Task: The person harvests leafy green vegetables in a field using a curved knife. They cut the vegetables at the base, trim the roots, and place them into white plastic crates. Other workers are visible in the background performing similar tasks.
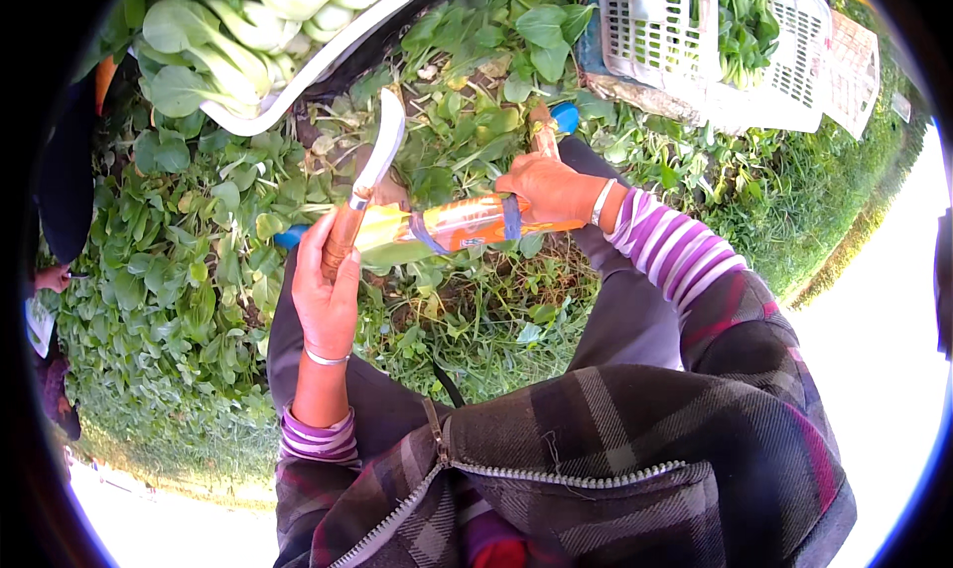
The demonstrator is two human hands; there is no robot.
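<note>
My left hand is closed round the brown wooden handle of a curved harvesting knife, whose pale blade points up and away from me. My right hand grips the right end of a long plastic-wrapped roll, printed orange and yellow, with dark blue bands round it. The roll lies level between my hands, its pale green-yellow left end close beside the knife handle. Whether my left fingers touch the roll, I cannot tell. A brown, stick-like piece rises just beyond my right hand; its lower part is hidden.
Leafy green plants surround my knees and shoes. A white tub of pale-stemmed bok choy stands at the far left. White plastic crates with greens are at the far right. Part of another person shows at the left edge.
</note>
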